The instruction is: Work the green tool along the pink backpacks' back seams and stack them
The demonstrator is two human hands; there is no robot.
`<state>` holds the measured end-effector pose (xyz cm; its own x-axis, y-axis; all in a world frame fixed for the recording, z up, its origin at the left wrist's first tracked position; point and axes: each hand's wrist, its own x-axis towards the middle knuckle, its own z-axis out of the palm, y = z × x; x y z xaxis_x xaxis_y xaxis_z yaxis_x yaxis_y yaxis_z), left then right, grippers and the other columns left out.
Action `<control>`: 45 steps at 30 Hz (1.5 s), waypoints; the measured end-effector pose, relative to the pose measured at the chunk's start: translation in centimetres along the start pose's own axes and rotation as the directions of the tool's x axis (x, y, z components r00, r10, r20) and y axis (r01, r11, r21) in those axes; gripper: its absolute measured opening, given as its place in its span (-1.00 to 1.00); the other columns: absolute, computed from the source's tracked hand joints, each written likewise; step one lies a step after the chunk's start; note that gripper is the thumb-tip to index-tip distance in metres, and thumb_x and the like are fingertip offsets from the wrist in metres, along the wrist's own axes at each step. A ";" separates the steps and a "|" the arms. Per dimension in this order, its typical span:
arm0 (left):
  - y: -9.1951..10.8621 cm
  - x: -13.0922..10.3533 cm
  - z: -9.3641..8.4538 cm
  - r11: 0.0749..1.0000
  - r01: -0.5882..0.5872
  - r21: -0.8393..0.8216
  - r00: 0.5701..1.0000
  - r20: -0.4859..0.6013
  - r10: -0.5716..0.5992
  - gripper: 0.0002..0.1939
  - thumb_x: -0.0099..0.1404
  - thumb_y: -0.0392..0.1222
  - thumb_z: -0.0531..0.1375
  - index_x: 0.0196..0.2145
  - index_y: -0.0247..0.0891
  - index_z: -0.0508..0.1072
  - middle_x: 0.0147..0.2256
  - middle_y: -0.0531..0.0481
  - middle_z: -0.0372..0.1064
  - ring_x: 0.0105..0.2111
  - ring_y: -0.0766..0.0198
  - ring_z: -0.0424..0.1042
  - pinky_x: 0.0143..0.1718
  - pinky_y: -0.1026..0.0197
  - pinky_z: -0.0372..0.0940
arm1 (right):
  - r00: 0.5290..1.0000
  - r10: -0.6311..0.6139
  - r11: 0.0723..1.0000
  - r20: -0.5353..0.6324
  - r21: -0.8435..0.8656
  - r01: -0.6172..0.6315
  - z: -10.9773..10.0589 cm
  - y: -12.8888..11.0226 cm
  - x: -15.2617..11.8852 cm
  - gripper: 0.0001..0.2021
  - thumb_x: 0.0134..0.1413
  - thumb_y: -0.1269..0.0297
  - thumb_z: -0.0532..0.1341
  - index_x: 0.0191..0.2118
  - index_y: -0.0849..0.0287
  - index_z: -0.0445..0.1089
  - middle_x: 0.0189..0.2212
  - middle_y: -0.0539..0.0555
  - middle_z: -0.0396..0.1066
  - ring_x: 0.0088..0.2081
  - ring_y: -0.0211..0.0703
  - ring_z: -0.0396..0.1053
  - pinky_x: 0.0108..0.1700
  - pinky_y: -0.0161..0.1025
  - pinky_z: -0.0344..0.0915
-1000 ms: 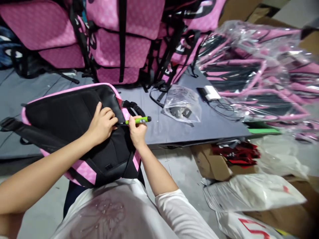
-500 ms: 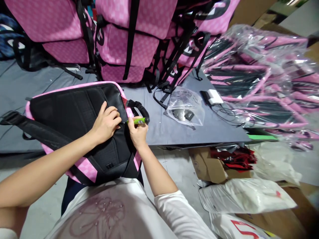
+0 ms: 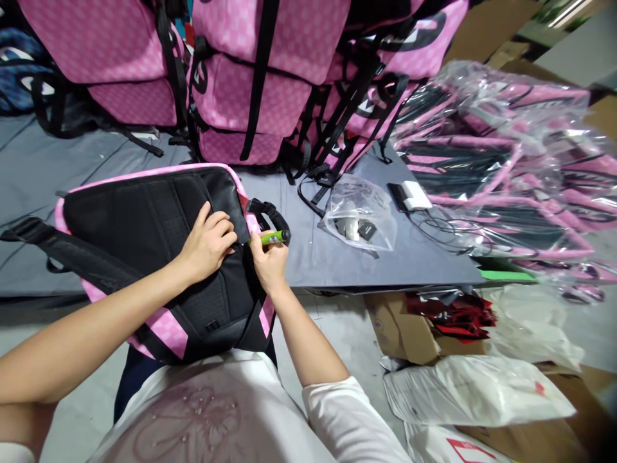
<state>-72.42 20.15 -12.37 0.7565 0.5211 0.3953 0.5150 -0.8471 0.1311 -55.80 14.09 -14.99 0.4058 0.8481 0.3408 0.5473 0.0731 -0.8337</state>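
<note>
A backpack (image 3: 137, 212) with a black padded back and pink checkered edges lies back side up, partly on the table and partly over my lap. My left hand (image 3: 211, 245) rests on its black panel, fingers bent and pressed together on the fabric near the top end. Just right of it, my right hand (image 3: 270, 260) is closed around a slim green tool (image 3: 273, 238) with a black end. The tool's other end points at the bag's edge by my left fingertips, where it is hidden. A black carry handle (image 3: 267, 209) sticks out beyond this edge.
Several pink backpacks (image 3: 255, 96) are stacked behind on the grey table (image 3: 328, 267). To the right lie a clear bag of small parts (image 3: 361, 218), a white adapter (image 3: 415, 195) with cables, and plastic-wrapped pink bags (image 3: 482, 167). Cardboard (image 3: 402, 328) and white sacks (image 3: 482, 389) stand below.
The view has shifted slightly, so the scene sits a little lower. Both hands keep nearly the same place on the backpack, and the green tool stays in my right hand.
</note>
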 end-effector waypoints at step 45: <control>0.0 -0.1 0.3 0.998 -0.009 0.066 1.000 -0.029 0.011 -0.95 0.27 -0.27 0.23 -0.30 -0.28 0.49 -0.19 -0.12 0.48 0.00 0.01 0.36 0.28 -0.38 0.11 | 0.999 0.006 1.000 0.047 0.013 -0.006 -0.1 -0.1 0.4 -0.67 0.23 0.00 0.17 -0.41 0.16 0.37 -0.53 0.03 0.44 -0.50 -0.19 0.39 -0.35 -0.25 0.31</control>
<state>-72.33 20.10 -12.68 0.7503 0.5083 0.4227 0.5336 -0.8431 0.0667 -55.62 14.32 -14.72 0.3740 0.8722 0.3151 0.5353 0.0745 -0.8414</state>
